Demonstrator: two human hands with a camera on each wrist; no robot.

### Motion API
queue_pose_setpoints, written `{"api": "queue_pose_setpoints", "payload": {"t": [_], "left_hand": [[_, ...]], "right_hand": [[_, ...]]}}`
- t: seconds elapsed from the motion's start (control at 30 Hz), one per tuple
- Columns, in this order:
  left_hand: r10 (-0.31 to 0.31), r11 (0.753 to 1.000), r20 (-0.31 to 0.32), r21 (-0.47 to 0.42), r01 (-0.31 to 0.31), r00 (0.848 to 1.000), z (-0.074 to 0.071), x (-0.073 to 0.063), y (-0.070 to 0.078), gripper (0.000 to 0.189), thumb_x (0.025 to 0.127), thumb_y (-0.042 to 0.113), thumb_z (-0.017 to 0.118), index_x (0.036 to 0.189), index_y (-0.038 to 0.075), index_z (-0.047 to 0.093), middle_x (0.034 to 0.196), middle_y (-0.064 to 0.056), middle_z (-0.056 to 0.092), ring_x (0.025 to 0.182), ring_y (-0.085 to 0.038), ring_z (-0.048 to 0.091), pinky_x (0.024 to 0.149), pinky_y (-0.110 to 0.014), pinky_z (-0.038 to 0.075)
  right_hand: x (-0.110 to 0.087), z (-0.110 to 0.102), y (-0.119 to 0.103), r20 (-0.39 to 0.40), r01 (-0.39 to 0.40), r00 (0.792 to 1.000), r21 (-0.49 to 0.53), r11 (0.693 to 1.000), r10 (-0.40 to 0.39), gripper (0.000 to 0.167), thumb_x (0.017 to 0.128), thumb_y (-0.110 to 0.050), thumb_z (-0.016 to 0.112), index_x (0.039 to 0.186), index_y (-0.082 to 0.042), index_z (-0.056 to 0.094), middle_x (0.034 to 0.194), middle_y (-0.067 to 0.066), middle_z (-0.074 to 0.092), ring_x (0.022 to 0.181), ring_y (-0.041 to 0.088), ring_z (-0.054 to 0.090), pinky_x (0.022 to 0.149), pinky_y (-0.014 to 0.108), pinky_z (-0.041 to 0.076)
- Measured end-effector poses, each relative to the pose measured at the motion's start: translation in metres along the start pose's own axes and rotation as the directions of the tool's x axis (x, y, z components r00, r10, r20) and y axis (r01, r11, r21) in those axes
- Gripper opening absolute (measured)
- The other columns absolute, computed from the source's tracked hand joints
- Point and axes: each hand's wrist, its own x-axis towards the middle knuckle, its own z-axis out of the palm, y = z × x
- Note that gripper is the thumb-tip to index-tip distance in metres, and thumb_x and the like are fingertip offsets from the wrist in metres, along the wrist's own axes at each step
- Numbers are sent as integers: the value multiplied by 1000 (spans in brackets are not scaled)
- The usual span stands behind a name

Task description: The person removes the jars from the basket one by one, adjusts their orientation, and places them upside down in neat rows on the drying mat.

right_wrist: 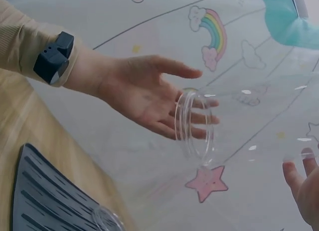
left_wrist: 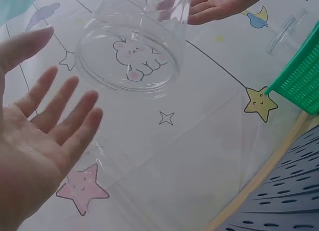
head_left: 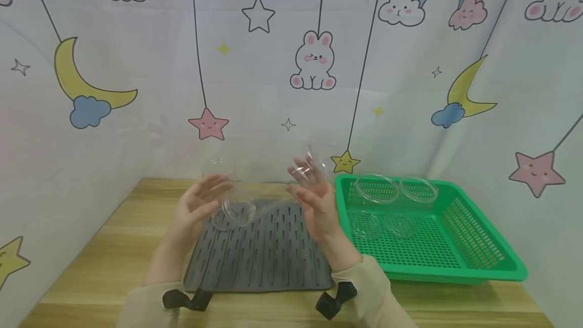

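A clear, see-through jar (right_wrist: pixel 249 116) lies sideways in the air between the two hands. Its ringed end (right_wrist: pixel 197 126) overlaps the fingers of my right hand (right_wrist: pixel 142 94), which are stretched out straight; whether they touch it I cannot tell. My left hand (left_wrist: pixel 45 121) has its fingers spread, with no grip on anything, near the jar's other end. In the head view, the left hand (head_left: pixel 200 209) and right hand (head_left: pixel 316 209) face each other above the dark grey mat (head_left: pixel 273 257). Another clear ringed container (head_left: pixel 234 214) appears over the mat's far left part.
To the right stands a green plastic basket (head_left: pixel 483 272) holding two clear containers (head_left: pixel 378 199) side by side at its far left. Under everything is a wooden table (head_left: pixel 100 252). A white cloth with cartoon prints (head_left: pixel 255 85) hangs behind and along the sides.
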Motion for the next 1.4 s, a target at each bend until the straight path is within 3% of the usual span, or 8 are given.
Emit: {"api": "queue_pose_setpoints", "payload": {"t": [0.17,0.4,0.7,0.83,0.97,1.13,1.23,1.4], "left_hand": [[27,989,-157,-140,-50,987,-8,-4,-2,46,94,-16,38,125,9,59,121,1,67,114,-14,63,94,-26,53],[-50,984,-318,-180,-9,947,-23,-13,-15,46,93,-18,39,115,12,66,114,4,70,106,-10,65,90,-22,53],[-234,968,-506,-200,151,830,-49,-28,-36,42,94,-14,47,114,17,65,110,9,69,105,-6,64,88,-16,53],[-319,948,-519,-170,270,793,-61,-38,-52,44,95,-12,47,121,20,60,112,18,67,107,1,63,91,-13,50],[-388,913,-514,-100,395,765,-67,-43,-61,52,95,-10,48,144,7,42,118,23,63,109,7,59,94,-10,47],[-485,835,-494,-17,550,721,-72,-46,-64,67,95,-7,44,155,0,15,158,-4,33,140,-8,40,112,-16,36],[-530,804,-465,-11,594,709,-76,-50,-66,68,96,-9,40,155,1,10,163,-16,15,150,-26,20,120,-29,25],[-570,782,-420,-14,623,706,-79,-55,-70,71,95,-13,38,155,-1,4,163,-18,10,151,-32,11,123,-42,14]], "right_hand": [[5,2,2,-27,-30,999,-132,991,27,100,73,-29,86,153,-6,29,137,-3,56,127,15,53,96,29,53],[5,6,14,-85,-119,991,-293,949,98,102,67,-29,90,150,-8,35,144,13,51,120,24,57,94,31,54],[6,10,37,-108,-124,991,-464,877,83,84,74,-9,85,146,-12,42,145,10,49,129,32,50,94,37,54],[8,7,49,-129,-137,988,-502,854,82,83,74,-14,85,146,-14,44,144,11,50,127,33,51,96,48,54],[9,2,62,-147,-134,987,-562,816,61,88,72,-25,87,146,-11,43,145,12,50,128,33,51,104,56,46],[13,2,73,-158,-150,985,-615,774,65,87,74,-16,85,148,-5,40,147,14,48,133,34,47,106,53,45],[16,2,79,-158,-164,984,-640,750,80,87,75,-14,84,149,-4,38,149,14,45,135,34,44,107,52,44],[20,0,87,-173,-205,978,-669,714,118,89,76,-16,84,150,-7,36,151,12,44,136,32,44,107,51,45]]}}
